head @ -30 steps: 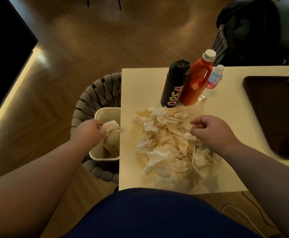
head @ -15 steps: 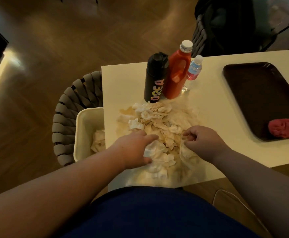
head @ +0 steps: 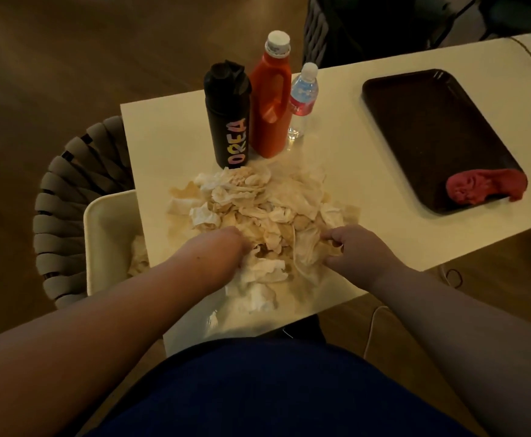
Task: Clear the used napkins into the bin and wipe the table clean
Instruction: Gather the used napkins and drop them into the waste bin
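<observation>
Dim wood flooring lies all round a pale table (head: 169, 134), and I watch a person bent over its near end; the left hand (head: 226, 244) is curled down into the napkins (head: 258, 203), fingertips buried in the paper, gripping a clump at the near left of the heap; the right hand (head: 355, 250) sits at the heap's near right edge, fingers bent, thumb and forefinger pinching a loose sheet; the heap itself is crumpled and stained and takes up most of this end of the table; left of the heap, below the table edge, stands the bin (head: 100, 222) with a few sheets already inside, set on a woven chair (head: 65, 184); beyond the heap stand a black flask (head: 228, 121), an orange bottle (head: 272, 99) and a small water bottle (head: 303, 96); far to the heap's right a dark tray (head: 431, 121) holds a red cloth (head: 485, 186); clearing is plainly the step in hand, wiping not yet begun; next, I'd judge, the clump must be lifted and carried left over the bin's rim without shedding scraps.
</observation>
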Demonstrator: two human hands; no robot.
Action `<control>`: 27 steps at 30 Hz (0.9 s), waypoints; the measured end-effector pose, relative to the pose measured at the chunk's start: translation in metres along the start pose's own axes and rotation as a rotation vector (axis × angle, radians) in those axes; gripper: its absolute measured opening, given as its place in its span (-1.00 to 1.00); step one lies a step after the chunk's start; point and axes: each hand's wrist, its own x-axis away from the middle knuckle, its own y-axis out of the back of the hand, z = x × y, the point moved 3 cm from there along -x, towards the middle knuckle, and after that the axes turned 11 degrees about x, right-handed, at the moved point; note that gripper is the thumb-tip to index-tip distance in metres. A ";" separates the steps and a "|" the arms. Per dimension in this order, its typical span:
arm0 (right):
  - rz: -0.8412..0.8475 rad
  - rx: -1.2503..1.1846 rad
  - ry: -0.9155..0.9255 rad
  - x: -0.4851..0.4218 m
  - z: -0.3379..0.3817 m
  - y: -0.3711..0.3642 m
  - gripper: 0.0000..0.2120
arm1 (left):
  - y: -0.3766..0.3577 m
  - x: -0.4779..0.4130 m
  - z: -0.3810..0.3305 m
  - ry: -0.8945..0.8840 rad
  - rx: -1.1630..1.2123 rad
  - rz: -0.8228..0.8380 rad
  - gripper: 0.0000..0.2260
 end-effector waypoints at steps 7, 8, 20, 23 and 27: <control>0.088 0.110 0.028 -0.010 0.017 -0.005 -0.30 | 0.054 0.016 0.009 0.121 0.118 -0.184 -0.79; 0.092 0.132 0.034 -0.013 0.020 -0.007 -0.35 | 0.060 0.021 0.012 0.130 0.138 -0.218 -0.80; -0.060 0.052 0.091 -0.021 0.036 0.018 -0.77 | 0.068 0.059 0.057 0.255 0.310 -0.482 -0.88; -0.124 -0.054 0.079 -0.015 0.047 0.045 -0.82 | 0.068 0.066 0.069 0.267 0.337 -0.539 -0.88; -0.244 -0.228 0.035 -0.008 0.064 0.077 -0.97 | 0.072 0.072 0.079 0.298 0.372 -0.555 -0.88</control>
